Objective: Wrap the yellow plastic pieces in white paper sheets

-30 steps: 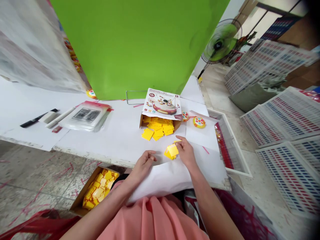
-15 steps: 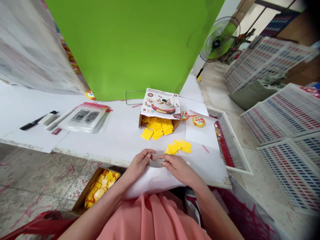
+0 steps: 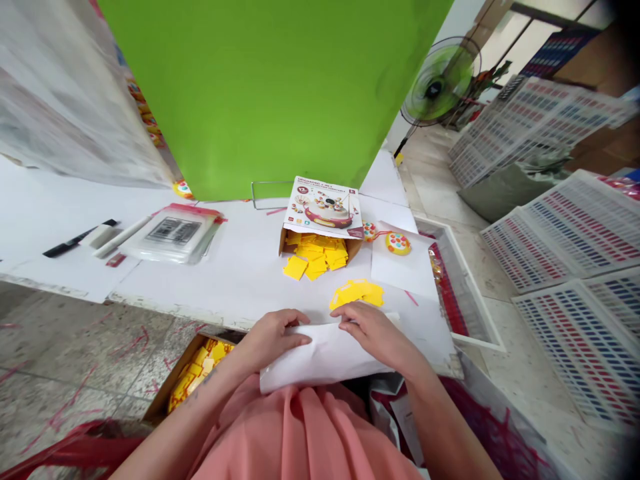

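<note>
A white paper sheet (image 3: 320,357) lies across the near table edge, partly curled, its lower part hanging over my lap. My left hand (image 3: 276,339) grips its left end, thumb on the near side and fingers bent over the top. Farther right, my right hand (image 3: 373,328) pinches the upper edge with curled fingers; its fingertips are partly hidden. Just beyond my right hand lies a fanned row of yellow pieces (image 3: 357,292). A printed toy box (image 3: 323,208) stands behind, with flat yellow pieces (image 3: 315,253) spilling out in front.
A round dotted yellow toy (image 3: 398,243) sits right of the box. Clear plastic bags (image 3: 173,233) and a black cutter (image 3: 80,239) lie left. A green panel (image 3: 280,93) rises behind. A carton of yellow pieces (image 3: 200,370) is below left; white crates (image 3: 575,227) stand right.
Both hands have moved slightly apart, the right one to the right. The paper's upper edge now shows higher and flatter between them. The yellow pieces and box have stayed put.
</note>
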The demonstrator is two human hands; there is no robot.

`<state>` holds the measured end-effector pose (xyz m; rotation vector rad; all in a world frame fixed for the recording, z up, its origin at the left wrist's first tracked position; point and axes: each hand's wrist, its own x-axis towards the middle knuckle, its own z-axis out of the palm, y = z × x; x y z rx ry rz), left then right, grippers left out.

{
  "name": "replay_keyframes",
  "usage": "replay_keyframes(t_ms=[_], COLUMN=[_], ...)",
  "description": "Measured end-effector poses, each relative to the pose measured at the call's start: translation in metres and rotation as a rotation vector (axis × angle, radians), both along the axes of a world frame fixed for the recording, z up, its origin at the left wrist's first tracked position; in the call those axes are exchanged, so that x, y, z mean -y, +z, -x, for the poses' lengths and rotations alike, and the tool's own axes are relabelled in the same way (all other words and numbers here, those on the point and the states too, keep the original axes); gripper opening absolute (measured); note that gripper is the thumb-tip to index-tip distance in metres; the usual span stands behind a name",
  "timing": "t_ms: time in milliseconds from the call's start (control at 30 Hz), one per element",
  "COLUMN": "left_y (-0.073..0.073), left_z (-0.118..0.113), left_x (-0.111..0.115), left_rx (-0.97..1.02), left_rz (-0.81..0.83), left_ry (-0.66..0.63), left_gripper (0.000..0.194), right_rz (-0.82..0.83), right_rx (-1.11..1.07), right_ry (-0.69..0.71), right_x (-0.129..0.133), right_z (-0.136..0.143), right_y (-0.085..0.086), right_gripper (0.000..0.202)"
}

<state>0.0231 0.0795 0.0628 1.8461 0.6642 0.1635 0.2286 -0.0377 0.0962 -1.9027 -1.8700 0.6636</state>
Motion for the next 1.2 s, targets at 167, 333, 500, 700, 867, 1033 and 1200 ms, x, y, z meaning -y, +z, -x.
replay_keyframes(t_ms=[167, 333, 500, 700, 867, 1033, 1200], left_y=[-0.013, -0.023, -0.024, -0.019, -0.019, -0.021, -0.024], left_z=[-0.004, -0.005, -0.007, -0.008, -0.009, -0.009, -0.004], left_x=[0.004, 0.004, 0.005, 0.007, 0.005, 0.003, 0.003], left_rx=[0.027, 0.015, 0.034, 0.019, -0.005, -0.043, -0.077], left_rz=[-0.039, -0.119, -0.227, -0.266, -0.161, -0.112, -0.133], left_ry=[0.042, 0.088, 0.088, 0.098, 0.131, 0.106, 0.059], left_gripper=[0.017, 0.017, 0.019, 0.019, 0.019, 0.020, 0.018], right_rz=[-0.017, -0.020, -0.107, -0.216, -0.281, -0.293, -0.325], right_rx=[-0.018, -0.054, -0.057, 0.016, 0.141, -0.005, 0.016], right_ry=[-0.016, -0.044, -0.081, -0.132, -0.132, -0.210, -0.219], right_x=[-0.001, -0.001, -0.006, -0.012, -0.011, -0.013, -0.043], right_z=[0.003, 0.006, 0.015, 0.028, 0.042, 0.047, 0.036], right_y=[-0.011, -0.016, -0.021, -0.032, -0.037, -0.044, -0.047], right_gripper=[0.021, 0.020, 0.012, 0.007, 0.015, 0.013, 0.016])
